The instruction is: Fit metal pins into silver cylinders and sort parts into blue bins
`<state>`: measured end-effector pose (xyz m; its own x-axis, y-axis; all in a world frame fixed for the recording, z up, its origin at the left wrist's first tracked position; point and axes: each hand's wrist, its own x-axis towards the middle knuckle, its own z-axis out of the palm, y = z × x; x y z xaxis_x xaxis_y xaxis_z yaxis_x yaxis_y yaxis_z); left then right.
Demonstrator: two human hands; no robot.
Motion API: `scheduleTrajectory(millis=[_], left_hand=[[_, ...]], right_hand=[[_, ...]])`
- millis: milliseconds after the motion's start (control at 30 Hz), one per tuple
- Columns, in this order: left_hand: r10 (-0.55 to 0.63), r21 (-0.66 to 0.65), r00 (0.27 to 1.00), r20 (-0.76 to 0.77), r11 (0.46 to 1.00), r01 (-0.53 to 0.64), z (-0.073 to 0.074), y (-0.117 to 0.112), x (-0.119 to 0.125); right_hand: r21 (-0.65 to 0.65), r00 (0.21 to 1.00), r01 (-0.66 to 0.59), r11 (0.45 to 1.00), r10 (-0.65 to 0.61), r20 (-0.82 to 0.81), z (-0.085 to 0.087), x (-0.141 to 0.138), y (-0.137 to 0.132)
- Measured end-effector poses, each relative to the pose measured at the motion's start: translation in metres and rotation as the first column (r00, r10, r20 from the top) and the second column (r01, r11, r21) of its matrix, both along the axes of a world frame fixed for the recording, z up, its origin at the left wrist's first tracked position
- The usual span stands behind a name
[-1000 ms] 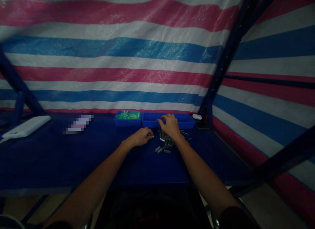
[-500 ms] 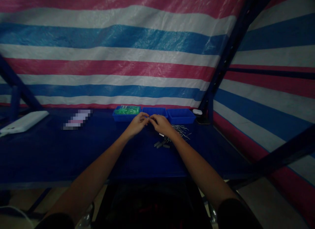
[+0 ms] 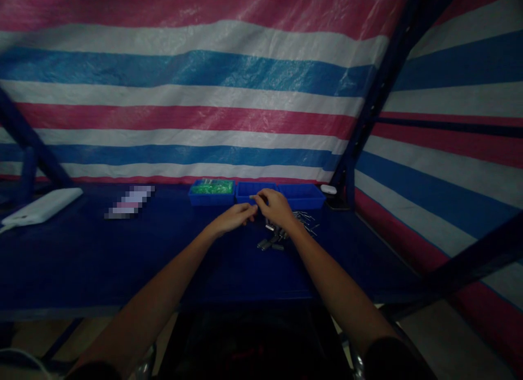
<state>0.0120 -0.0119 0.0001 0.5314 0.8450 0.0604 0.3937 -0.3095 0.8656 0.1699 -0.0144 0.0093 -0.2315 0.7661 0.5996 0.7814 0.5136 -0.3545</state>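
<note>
My left hand (image 3: 237, 216) and my right hand (image 3: 273, 204) meet above the blue table, just in front of the blue trays. Both have their fingers pinched together, and the fingertips almost touch. Whatever is between them is too small and dark to make out. Under and beside my right hand lies a pile of thin metal pins (image 3: 304, 219). Closer to me are several short dark grey cylindrical pieces (image 3: 267, 243), partly hidden by my right wrist.
A blue tray (image 3: 196, 200) with green plastic packets stands at the back, beside a middle tray (image 3: 245, 186) and a right tray (image 3: 302, 193). A white earbud case (image 3: 328, 189) lies at the right. At the left are a white power bank (image 3: 43, 206) and a pixelated item (image 3: 129, 201).
My left hand has dropped slightly and turned flatter, while my right hand has shifted a little to the right. The whole view has tilted slightly upward.
</note>
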Motion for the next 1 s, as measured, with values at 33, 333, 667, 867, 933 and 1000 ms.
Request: scheduleTrajectory(millis=[33,333,667,867,933,1000], left_hand=[[-0.098,0.026,0.991,-0.086,0.995,0.1,0.001,-0.003,-0.001],[-0.18,0.22,0.931,-0.318,0.941,0.257,-0.001,-0.008,0.003],[-0.087,0.378,0.869,-0.486,0.876,0.299,-0.004,-0.002,-0.002],[0.096,0.466,0.969,-0.229,0.884,0.023,-0.003,0.008,-0.005],[0.174,0.431,0.98,-0.093,0.895,-0.118,-0.003,0.013,-0.008],[0.231,0.369,0.972,0.035,0.901,-0.227,-0.005,0.017,-0.01]], right_hand=[[0.014,0.999,0.039,0.999,-0.038,-0.011,0.001,0.002,0.001],[0.018,0.939,0.343,0.939,-0.344,0.016,-0.008,0.021,0.012],[-0.066,0.885,0.465,0.883,-0.461,0.069,-0.012,0.02,0.012],[-0.034,0.927,0.373,0.927,-0.37,0.059,-0.007,0.016,0.006],[-0.026,0.981,0.184,0.983,-0.182,0.07,-0.003,0.011,0.003],[-0.047,0.995,-0.029,0.998,0.033,0.094,-0.002,0.005,0.001]])
